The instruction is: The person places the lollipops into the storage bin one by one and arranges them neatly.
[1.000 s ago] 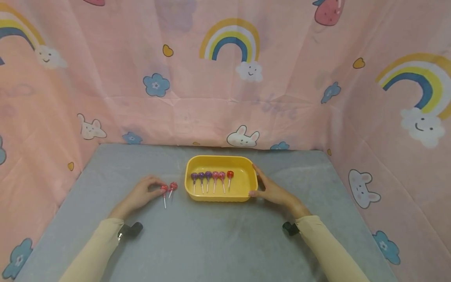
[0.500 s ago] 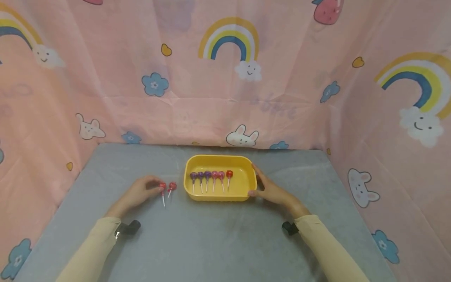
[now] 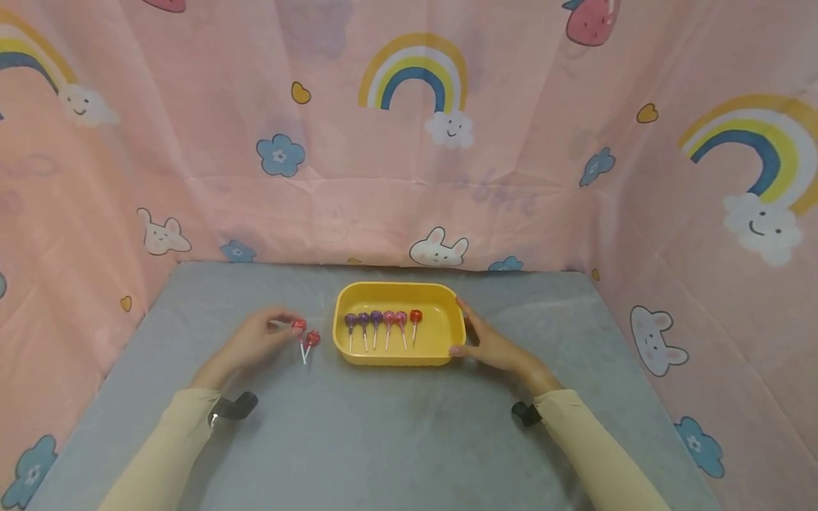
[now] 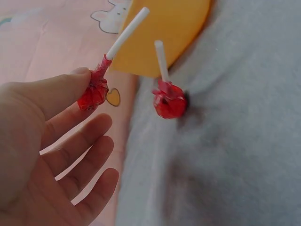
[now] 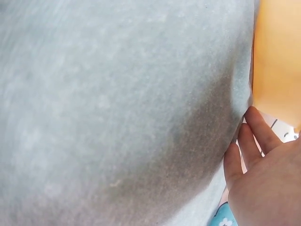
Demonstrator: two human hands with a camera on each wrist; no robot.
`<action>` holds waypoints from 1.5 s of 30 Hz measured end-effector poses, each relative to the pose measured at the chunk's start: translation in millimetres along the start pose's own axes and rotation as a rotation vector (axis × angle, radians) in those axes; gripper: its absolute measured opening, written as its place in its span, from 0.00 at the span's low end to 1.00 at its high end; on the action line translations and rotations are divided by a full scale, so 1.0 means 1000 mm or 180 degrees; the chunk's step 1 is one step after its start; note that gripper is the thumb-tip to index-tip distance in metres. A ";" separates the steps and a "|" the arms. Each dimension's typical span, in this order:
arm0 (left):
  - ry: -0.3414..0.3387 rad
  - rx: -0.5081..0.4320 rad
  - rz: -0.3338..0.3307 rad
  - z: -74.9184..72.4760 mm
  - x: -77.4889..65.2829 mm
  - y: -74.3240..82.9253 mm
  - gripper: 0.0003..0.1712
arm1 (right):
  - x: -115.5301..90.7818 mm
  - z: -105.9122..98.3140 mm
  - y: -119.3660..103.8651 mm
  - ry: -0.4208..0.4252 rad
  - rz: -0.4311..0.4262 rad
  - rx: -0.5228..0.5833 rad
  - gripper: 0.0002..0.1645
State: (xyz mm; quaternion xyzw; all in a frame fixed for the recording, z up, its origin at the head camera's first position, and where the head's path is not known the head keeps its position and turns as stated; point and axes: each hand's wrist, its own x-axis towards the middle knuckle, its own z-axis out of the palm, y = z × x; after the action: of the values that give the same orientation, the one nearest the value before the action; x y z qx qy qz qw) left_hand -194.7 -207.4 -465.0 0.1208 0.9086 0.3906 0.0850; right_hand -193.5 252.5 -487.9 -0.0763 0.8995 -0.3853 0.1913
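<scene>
My left hand (image 3: 258, 337) pinches a red-wrapped lollipop (image 4: 94, 92) by its candy head between thumb and index finger; the other fingers are loosely spread in the left wrist view. A second red lollipop (image 4: 170, 101) lies on the grey table beside it. In the head view, my right hand (image 3: 498, 348) rests at the right end of a yellow tray (image 3: 447, 341), thumb at the front corner and a finger at the rear rim. Inside the tray lie three purple lollipops (image 3: 363, 319), two pink lollipops (image 3: 389, 317) and one red lollipop (image 3: 416, 316), heads toward the back.
The grey cloth-covered table (image 3: 396, 440) extends around the tray. A pink printed curtain (image 3: 358, 213) hangs behind it and along both sides. Each wrist wears a dark camera mount, such as the left one (image 3: 233, 408).
My left hand has raised its red lollipop slightly, and the stick now appears to cross the other lollipop's stick. The right hand and the tray stay in place.
</scene>
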 end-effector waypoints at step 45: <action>-0.0329 -0.0015 0.0738 0.020 0.061 0.093 0.18 | 0.003 0.004 0.002 0.0062 0.0123 -0.0032 0.67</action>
State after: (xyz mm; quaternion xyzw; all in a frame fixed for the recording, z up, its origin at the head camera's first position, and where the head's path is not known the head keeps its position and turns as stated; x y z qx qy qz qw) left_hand -234.0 -114.5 -414.0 0.2448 0.8821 0.3931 0.0863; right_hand -194.4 251.0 -492.8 -0.0562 0.9045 -0.3778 0.1896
